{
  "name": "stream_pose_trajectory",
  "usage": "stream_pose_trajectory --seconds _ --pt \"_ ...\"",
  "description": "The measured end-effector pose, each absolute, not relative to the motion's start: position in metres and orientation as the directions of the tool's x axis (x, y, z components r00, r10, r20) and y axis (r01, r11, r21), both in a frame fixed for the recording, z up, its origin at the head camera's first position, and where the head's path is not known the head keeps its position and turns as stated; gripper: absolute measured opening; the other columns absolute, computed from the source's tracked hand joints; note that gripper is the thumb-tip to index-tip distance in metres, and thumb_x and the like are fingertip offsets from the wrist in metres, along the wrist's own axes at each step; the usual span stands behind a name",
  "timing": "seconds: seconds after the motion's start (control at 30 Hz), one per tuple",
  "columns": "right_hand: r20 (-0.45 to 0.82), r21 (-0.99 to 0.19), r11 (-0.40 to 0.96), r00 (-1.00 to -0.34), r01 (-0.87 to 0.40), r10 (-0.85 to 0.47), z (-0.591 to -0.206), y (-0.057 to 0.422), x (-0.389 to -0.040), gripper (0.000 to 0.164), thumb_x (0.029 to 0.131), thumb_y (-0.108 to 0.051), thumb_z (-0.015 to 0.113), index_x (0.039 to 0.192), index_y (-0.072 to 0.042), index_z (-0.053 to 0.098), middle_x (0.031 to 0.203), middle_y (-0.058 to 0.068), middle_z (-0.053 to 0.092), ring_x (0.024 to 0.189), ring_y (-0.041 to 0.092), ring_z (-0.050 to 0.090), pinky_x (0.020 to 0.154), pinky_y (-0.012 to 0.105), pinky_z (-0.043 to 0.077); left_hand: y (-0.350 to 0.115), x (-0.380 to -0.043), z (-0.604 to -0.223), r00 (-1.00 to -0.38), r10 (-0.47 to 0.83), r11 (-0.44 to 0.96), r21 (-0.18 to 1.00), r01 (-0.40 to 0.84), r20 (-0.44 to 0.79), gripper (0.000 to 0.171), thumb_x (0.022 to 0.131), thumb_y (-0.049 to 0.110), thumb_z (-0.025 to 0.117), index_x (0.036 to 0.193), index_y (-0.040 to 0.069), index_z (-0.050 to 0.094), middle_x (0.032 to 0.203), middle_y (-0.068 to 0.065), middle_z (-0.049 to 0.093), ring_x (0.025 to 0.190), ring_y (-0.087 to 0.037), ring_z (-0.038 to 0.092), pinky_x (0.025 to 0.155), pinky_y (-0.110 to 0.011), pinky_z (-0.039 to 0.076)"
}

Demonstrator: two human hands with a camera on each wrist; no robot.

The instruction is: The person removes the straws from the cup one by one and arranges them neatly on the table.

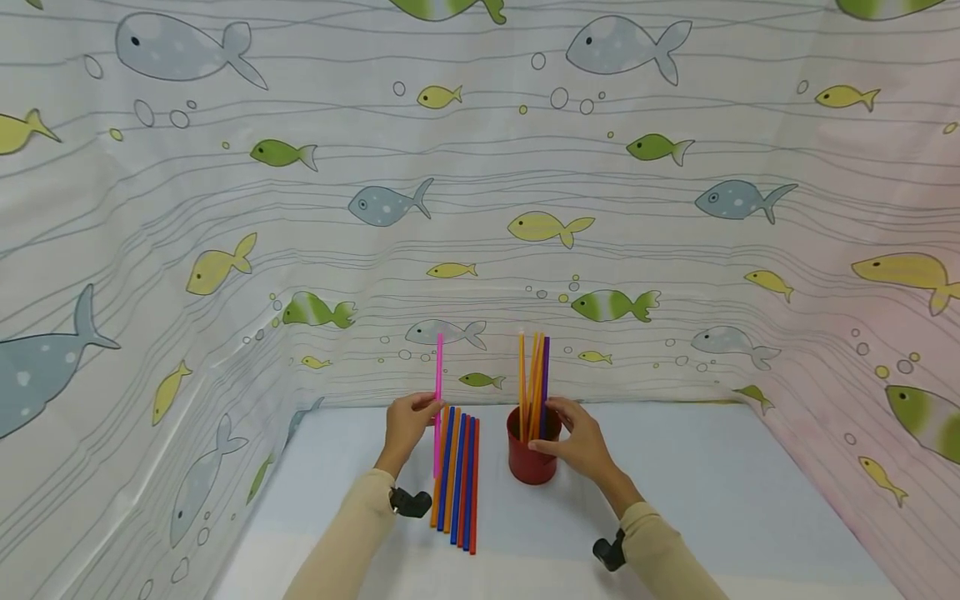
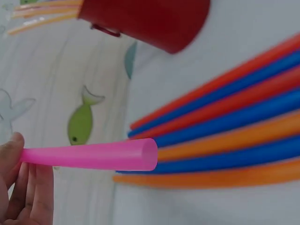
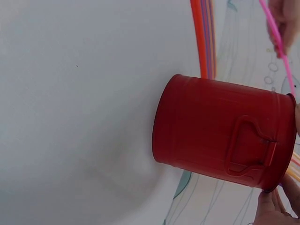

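Pink straw (image 1: 439, 367) pinched in left hand (image 1: 409, 422), red cup (image 1: 533, 467) gripped by right hand (image 1: 583, 443)

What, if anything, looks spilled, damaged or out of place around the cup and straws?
Nothing stands out as spilled or damaged. The red cup stands upright, and the row of straws lies side by side, its ends only slightly staggered.

I see a white bench (image 1: 750, 483), walled behind and on both sides by a pale, wavy-lined backdrop (image 1: 487, 137) tinted pink at right, printed with green, yellow and grey-blue fish (image 1: 538, 227).
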State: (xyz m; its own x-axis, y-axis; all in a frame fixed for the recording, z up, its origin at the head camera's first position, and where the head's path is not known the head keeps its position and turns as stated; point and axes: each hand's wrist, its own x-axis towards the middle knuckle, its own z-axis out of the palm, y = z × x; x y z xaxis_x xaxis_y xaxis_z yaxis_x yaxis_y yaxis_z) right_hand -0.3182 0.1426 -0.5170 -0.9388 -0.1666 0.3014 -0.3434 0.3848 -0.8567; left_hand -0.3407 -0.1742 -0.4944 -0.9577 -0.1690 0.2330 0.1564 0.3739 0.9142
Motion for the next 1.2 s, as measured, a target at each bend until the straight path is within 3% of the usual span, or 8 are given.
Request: stream_pose_trajectory --seconds 0.47,0.9,1.2 --pt "0.297 -0.858 0.388 -0.942 -0.336 -0.160 -0.515 0.142 -0.317 0.081 0.067 -0.028 0.091 0.135 -0.004 0.054 0.138 0.006 0.053 0.131 0.026 0.047 0.105 0.038 0.037 -0.199 -0.325 -0.547 -0.970 -0.218 0.453 0.892 -0.005 0.106 0.024 0.084 0.016 0.077 0.101 -0.001 0.074 0.085 -0.009 0.072 0.072 -0.019 0.070 0.064 -0.028 0.058" --pt "0.300 -0.858 0.381 -0.939 -0.343 -0.169 -0.515 0.142 -0.319 0.083 0.067 -0.030 0.091 0.135 -0.004 0.053 0.139 0.006 0.051 0.131 0.025 0.047 0.105 0.037 0.038 -0.199 -0.322 -0.564 -0.971 -0.230 0.576 0.813 -0.080 0.067 0.025 0.083 0.019 0.079 0.096 -0.003 0.074 0.084 -0.010 0.072 0.066 -0.015 0.061 0.064 -0.030 0.056" --pt "0.316 -0.854 0.380 -0.934 -0.356 -0.167 -0.515 0.142 -0.318 0.081 0.066 -0.029 0.092 0.134 -0.003 0.055 0.140 0.009 0.051 0.131 0.028 0.047 0.104 0.039 0.038 -0.198 -0.321 -0.570 -0.976 -0.214 0.553 0.829 -0.081 0.047 0.024 0.082 0.016 0.080 0.093 -0.004 0.073 0.080 -0.009 0.070 0.059 -0.014 0.062 0.057 -0.028 0.056"
